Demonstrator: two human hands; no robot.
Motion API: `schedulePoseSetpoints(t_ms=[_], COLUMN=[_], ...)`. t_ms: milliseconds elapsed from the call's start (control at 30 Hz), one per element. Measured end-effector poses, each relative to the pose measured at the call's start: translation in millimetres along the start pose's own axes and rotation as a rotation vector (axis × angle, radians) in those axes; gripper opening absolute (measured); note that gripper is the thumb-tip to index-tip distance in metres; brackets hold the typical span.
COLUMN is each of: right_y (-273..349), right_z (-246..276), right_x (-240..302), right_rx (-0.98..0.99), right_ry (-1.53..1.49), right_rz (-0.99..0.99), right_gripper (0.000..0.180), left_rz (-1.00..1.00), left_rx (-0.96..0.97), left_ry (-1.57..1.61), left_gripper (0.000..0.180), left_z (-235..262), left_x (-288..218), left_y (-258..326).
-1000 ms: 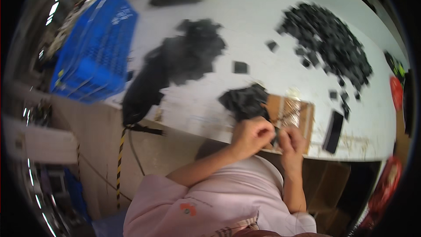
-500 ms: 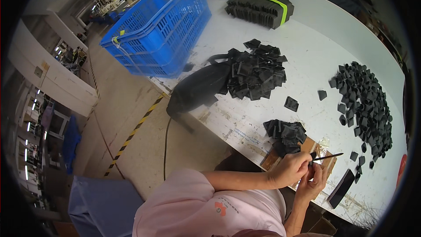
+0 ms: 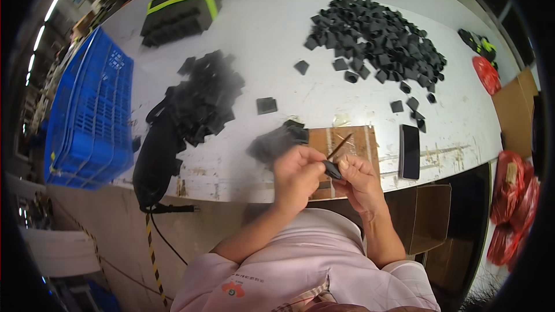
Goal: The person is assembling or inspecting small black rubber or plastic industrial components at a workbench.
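Note:
My left hand (image 3: 298,174) and my right hand (image 3: 359,182) meet over the wooden board at the table's front edge. Between their fingertips is a small black fabric piece (image 3: 331,169), pinched from both sides. A thin pointed stick (image 3: 340,145) juts up from the fingers; which hand carries it I cannot tell. Just beyond my left hand lies a blurred heap of flat black pieces (image 3: 276,143), partly over the brown board (image 3: 365,144). One loose square black piece (image 3: 266,106) rests farther off.
A big pile of folded black pieces (image 3: 376,37) spreads at the back right. A phone (image 3: 409,151) lies right of the board. On the left are a black bag (image 3: 156,159) spilling flat pieces, a blue crate (image 3: 92,110) and a strapped black bundle (image 3: 180,16). Red plastic bags (image 3: 511,190) hang at right.
The view has swung to the right, so the table and hands appear farther left. Both hands still work at the black piece, with the stick now pointing more upward.

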State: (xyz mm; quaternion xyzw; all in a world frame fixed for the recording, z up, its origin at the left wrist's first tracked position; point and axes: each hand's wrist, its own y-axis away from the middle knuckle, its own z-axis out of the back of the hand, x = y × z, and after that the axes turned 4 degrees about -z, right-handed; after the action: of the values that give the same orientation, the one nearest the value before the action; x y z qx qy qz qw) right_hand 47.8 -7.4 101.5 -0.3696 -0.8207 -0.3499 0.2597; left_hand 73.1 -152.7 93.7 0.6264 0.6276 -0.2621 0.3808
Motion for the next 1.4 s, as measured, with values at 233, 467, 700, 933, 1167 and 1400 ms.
schedulePoseSetpoints(t_ms=[233,467,700,933,1167,1400], right_y=[-28,-35,-6,0,-11,-16], right_z=[-3,6,-4,-27,-14,-18], right_x=[43,38,30,36,32,25], right_rx=[0.120,0.180,-0.262,-0.187,-0.251,-0.285], right_ry=[0.336,0.363,1.106,0.999,1.078,1.154], right_rz=[0.233,0.247,1.064,0.968,1.058,1.190], right_gripper=[0.026,0.025,0.034,0.029,0.015,0.015], left_rz=[0.375,-0.074,-0.786,-0.557,-0.291,-0.351], left_rx=[0.211,0.092,0.321,0.195,0.217,0.204], left_ry=[0.663,-0.087,-0.754,-0.157,0.182,0.104], left_gripper=[0.007,0.019,0.016,0.011,0.010,0.008], left_z=[-21,-17,-25,-19,-5,0], left_x=[-33,-13,-32,-23,-9,-3], left_y=[-29,-29,-40,-36,-33,-32])
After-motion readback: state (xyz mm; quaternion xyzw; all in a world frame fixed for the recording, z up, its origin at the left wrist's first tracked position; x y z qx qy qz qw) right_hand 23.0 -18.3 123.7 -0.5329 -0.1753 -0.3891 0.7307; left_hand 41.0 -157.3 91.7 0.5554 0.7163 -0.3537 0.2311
